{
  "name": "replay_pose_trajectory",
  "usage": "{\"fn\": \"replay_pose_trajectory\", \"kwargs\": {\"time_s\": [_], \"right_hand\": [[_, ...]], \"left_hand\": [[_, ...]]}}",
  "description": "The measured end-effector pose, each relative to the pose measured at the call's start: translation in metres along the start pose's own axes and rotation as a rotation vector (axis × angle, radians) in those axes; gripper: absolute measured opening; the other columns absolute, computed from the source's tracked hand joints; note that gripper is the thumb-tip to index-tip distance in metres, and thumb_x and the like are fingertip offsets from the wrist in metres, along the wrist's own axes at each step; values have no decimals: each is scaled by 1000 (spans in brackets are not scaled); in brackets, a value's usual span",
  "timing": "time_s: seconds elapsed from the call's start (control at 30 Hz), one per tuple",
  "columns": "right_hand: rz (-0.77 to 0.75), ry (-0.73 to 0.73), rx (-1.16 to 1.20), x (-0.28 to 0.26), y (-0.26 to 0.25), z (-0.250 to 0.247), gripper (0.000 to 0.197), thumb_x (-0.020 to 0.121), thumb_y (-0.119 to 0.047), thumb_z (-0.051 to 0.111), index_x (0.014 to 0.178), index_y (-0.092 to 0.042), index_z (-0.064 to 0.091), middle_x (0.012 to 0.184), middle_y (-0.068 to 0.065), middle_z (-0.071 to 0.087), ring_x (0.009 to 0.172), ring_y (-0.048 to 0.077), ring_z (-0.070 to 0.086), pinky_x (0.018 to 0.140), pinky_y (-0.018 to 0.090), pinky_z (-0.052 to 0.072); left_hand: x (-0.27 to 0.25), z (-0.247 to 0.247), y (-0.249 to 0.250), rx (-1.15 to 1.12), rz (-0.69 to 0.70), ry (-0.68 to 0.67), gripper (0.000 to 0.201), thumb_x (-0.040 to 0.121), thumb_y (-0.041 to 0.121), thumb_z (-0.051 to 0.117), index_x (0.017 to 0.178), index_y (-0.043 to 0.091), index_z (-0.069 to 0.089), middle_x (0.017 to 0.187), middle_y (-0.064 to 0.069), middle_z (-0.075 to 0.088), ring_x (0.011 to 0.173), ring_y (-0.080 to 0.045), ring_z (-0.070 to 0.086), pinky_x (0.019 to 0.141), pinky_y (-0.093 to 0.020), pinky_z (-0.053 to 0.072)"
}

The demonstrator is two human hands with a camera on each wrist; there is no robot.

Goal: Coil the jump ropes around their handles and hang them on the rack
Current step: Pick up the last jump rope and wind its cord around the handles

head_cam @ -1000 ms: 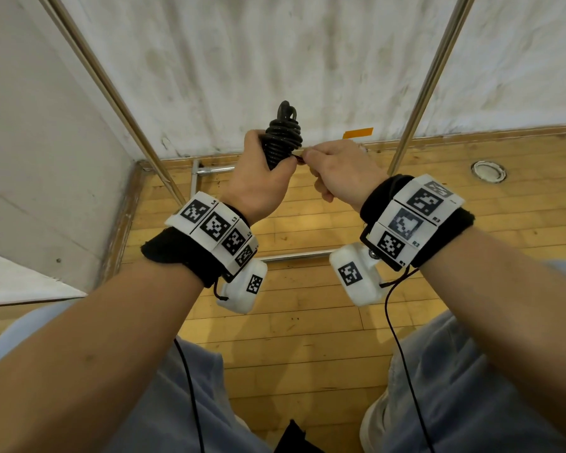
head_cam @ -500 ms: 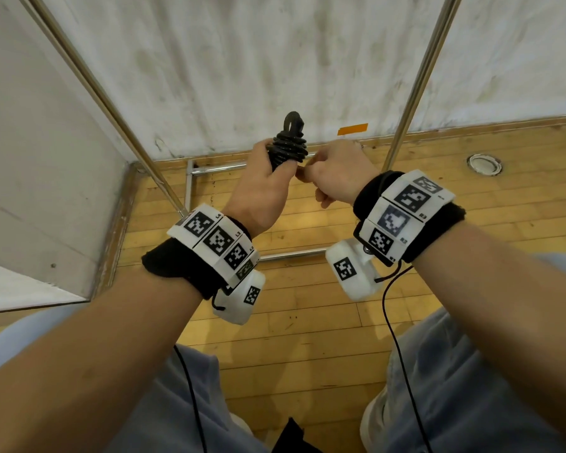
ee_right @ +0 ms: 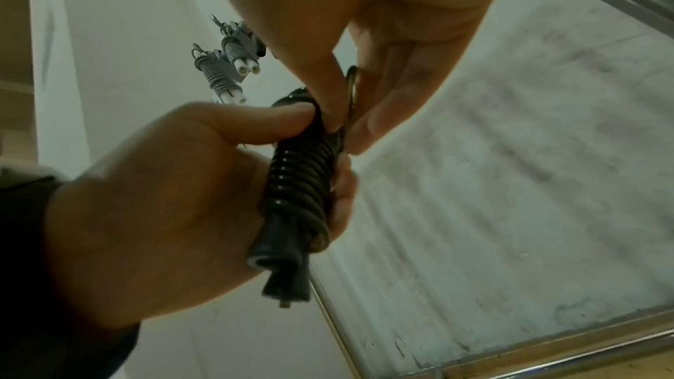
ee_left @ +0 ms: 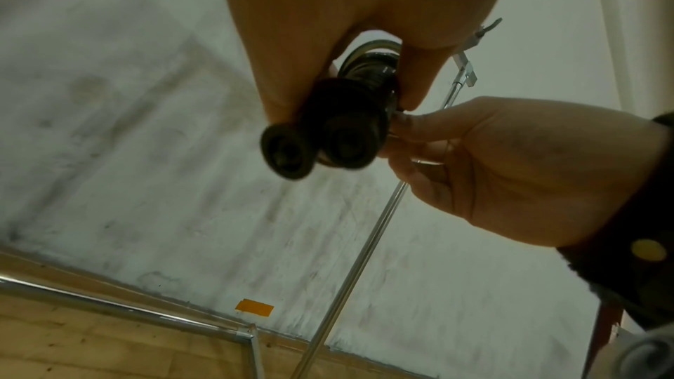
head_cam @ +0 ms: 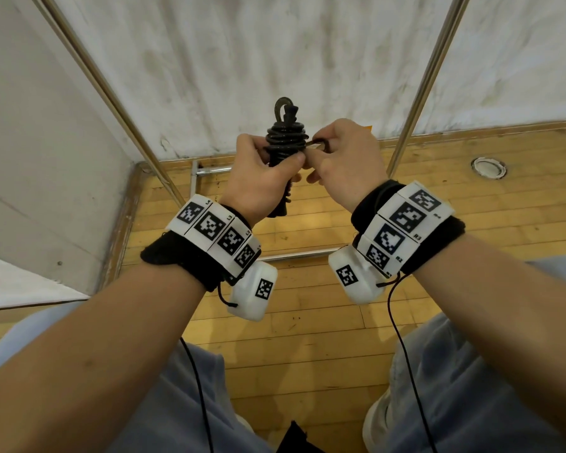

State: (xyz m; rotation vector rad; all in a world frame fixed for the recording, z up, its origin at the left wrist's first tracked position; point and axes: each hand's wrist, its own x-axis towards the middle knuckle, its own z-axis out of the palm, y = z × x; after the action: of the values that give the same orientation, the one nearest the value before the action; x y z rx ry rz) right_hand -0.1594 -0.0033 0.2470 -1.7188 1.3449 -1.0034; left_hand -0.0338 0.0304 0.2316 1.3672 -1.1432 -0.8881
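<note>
Fingers of right hand pinching rope loop, prob. metal-ringed, at 3 o'clock of black jump rope gripped upright by left hand; coils could unwind w/ slipped pinch.

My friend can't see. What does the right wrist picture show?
A left hand grips a black jump rope coiled round its two handles, while the right hand's fingers pinch the rope's loose loop at the top. Grey coiled jump ropes hang behind.
</note>
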Motion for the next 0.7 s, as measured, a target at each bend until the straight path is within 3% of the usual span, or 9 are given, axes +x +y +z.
{"fn": "replay_pose_trajectory", "kwargs": {"time_s": [0.07,0.13,0.23,0.3,0.43,0.5,0.6,0.7], "right_hand": [[-19,-12,10,-1,-1,2,10,91,-16,54,101,-18,54,95,5,67,78,18,67,75,36,57],[-39,-23,13,-2,-1,5,15,94,-14,49,107,-16,54,99,5,67,83,17,66,78,35,56],[-91,-21,-51,-3,0,8,9,93,-17,52,101,-19,50,93,3,68,81,14,66,73,24,54],[-126,-20,-88,-3,0,9,9,91,-18,57,100,-17,57,89,2,70,79,12,67,69,17,51],[-141,11,-12,-4,-2,11,16,86,-14,61,95,-9,73,85,8,73,81,23,68,76,34,54],[-103,5,81,-5,-4,13,17,87,-11,60,96,-9,73,85,6,73,82,20,68,80,35,54],[-84,-36,165,-4,-4,15,19,90,-6,54,96,-3,71,88,9,72,86,21,68,84,43,55],[-84,-67,180,-4,-3,14,21,91,-4,51,97,-4,71,88,8,71,86,19,69,84,41,55]], "left_hand": [[1,-1,3,-33,-28,22,39,78,24,72,94,18,37,90,-11,62,64,-18,62,61,-37,54],[2,-2,4,-85,-65,33,38,82,20,70,100,15,37,86,-8,62,59,-16,60,58,-33,53],[4,-1,6,-66,-64,33,28,93,19,59,113,7,43,79,1,61,56,-12,57,56,-30,49],[4,0,6,9,-56,46,28,95,25,56,115,6,48,85,-1,63,59,-11,59,57,-31,50],[3,3,5,85,-39,102,21,96,29,53,111,17,46,86,2,62,58,-7,59,52,-26,49],[3,5,6,100,-21,125,20,97,28,51,113,19,43,85,4,60,58,-5,57,46,-20,47],[4,3,7,111,-2,103,17,98,24,47,114,22,40,88,5,56,66,-3,54,53,-15,44],[2,-1,9,48,-44,41,11,99,22,40,111,23,39,80,2,53,55,-4,49,45,-18,42]]}}
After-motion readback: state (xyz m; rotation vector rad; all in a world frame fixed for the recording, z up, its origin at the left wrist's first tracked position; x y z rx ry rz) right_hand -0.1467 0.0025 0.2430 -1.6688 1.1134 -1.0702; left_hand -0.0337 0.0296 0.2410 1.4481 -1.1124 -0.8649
